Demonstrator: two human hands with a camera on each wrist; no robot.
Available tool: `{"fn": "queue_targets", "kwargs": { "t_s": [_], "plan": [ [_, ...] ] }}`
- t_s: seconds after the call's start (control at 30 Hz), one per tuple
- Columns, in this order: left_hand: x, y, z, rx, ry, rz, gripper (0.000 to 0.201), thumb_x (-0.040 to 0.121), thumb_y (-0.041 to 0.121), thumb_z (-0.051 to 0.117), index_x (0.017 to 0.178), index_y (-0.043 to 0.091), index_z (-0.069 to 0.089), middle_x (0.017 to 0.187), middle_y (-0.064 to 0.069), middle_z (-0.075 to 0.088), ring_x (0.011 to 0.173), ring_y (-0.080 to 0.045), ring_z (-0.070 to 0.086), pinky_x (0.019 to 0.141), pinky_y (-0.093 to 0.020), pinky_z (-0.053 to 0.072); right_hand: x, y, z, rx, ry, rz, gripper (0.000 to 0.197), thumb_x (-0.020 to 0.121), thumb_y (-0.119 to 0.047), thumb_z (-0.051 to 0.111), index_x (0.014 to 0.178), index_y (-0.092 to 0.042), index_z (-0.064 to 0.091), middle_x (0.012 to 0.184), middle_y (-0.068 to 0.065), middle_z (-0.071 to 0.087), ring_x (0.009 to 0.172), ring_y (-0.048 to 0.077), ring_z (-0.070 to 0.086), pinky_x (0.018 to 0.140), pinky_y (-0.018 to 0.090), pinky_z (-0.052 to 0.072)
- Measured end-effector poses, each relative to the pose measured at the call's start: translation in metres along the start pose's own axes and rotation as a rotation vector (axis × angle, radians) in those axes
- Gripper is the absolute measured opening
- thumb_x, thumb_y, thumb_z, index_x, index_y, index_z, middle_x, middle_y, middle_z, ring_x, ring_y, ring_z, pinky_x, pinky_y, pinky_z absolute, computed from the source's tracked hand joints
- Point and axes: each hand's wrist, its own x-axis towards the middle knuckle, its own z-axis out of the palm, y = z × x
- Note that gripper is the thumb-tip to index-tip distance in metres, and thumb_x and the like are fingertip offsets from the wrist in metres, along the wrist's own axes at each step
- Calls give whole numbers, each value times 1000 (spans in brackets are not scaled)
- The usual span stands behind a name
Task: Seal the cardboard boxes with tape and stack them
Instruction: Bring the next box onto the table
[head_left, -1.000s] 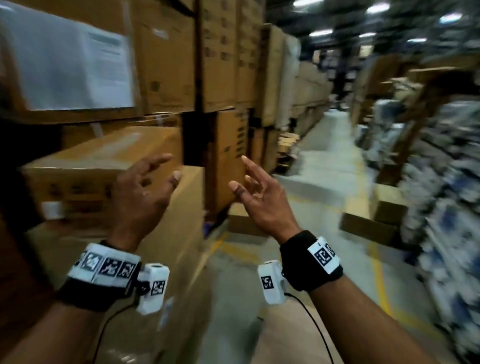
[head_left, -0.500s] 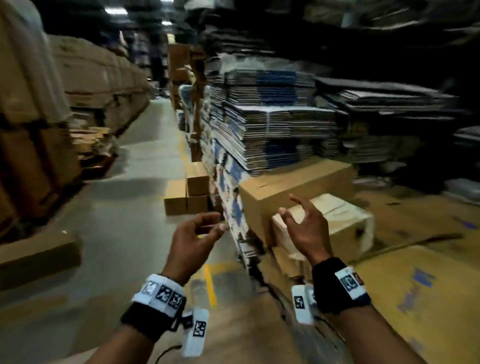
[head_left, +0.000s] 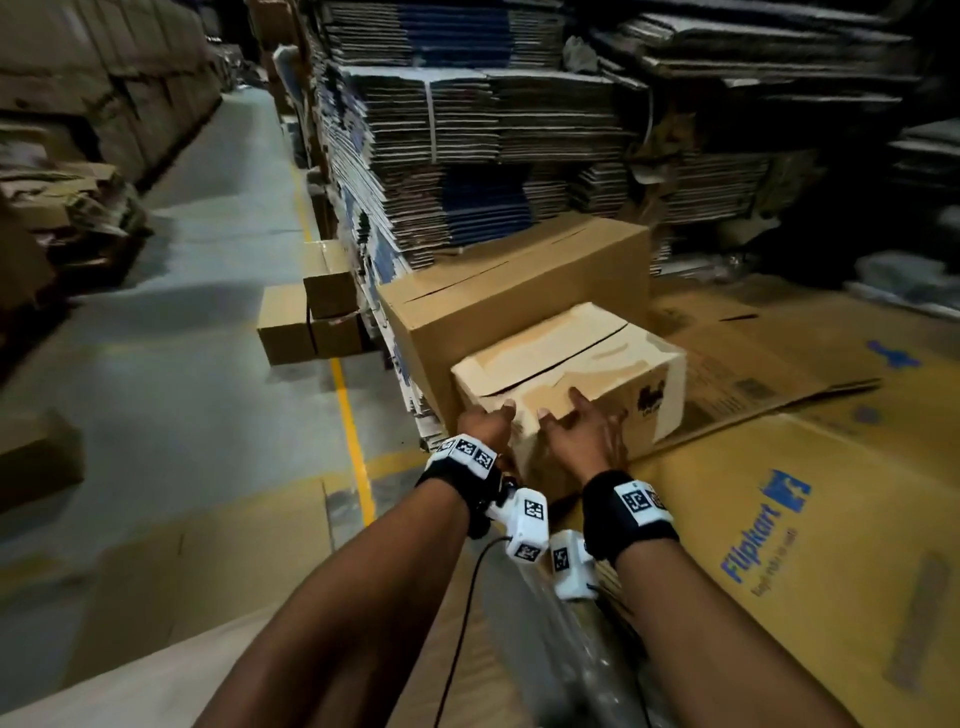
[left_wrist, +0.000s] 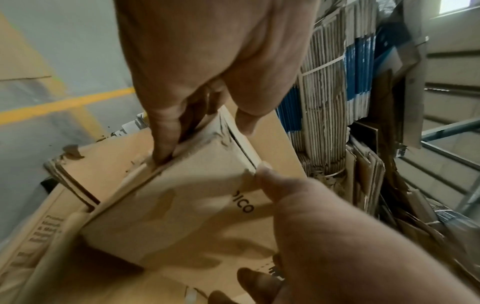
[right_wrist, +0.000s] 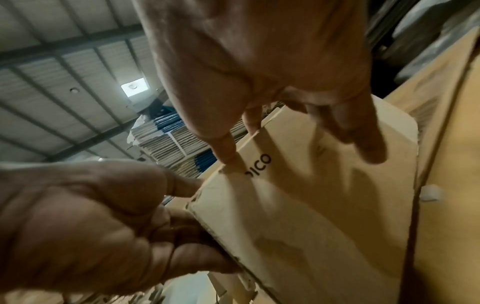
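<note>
A small pale cardboard box (head_left: 566, 358) with its top flaps closed sits on flattened carton sheets, against a bigger brown box (head_left: 519, 280). Both hands meet at its near corner. My left hand (head_left: 491, 418) grips the left side, fingers curled round the edge (left_wrist: 166, 144) and thumb by the top. My right hand (head_left: 587, 423) lies on the near face with straight, spread fingers (right_wrist: 363, 144), its thumb on the top edge. The box (right_wrist: 311, 205) shows printed letters "DICO" in the right wrist view. No tape roll is in view.
Tall bundles of flattened cartons (head_left: 467, 130) rise right behind the boxes. Three small boxes (head_left: 311, 322) stand by the yellow floor line (head_left: 353, 431). Flattened Flipkart sheets (head_left: 779, 519) cover the floor at right; a plastic-wrapped roll (head_left: 550, 654) lies under my wrists. A grey aisle (head_left: 208, 312) runs left.
The view swung from the stacked shelves to the carton pile. Both hands, open in the air before, have come down onto the small pale box's near corner.
</note>
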Motion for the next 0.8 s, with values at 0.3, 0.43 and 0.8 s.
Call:
{"fn": "queue_targets", "kwargs": {
  "t_s": [0.3, 0.43, 0.8],
  "plan": [
    [-59, -8, -36, -68, 5, 15, 35, 89, 21, 77, 118, 3, 70, 118, -19, 73, 107, -36, 73, 90, -54, 62, -70, -1, -30, -34, 45, -83, 70, 97, -59, 58, 158, -42, 29, 169, 18, 14, 152, 40, 27, 117, 50, 34],
    [-170, -39, -120, -316, 33, -3, 11, 96, 11, 73, 106, 8, 75, 95, -14, 76, 77, -29, 69, 66, -50, 63, -159, 11, -57, 48, 287, -267, 76, 92, -70, 54, 157, -43, 27, 170, 22, 1, 158, 39, 3, 124, 59, 20],
    [-427, -221, -482, -297, 386, 10, 30, 98, 5, 65, 118, 25, 74, 97, -6, 81, 80, -24, 74, 63, -35, 60, -426, -60, 79, 388, -243, -458, 57, 87, -64, 67, 131, -29, 65, 123, -11, 70, 113, 9, 66, 95, 36, 56]
  ]
}}
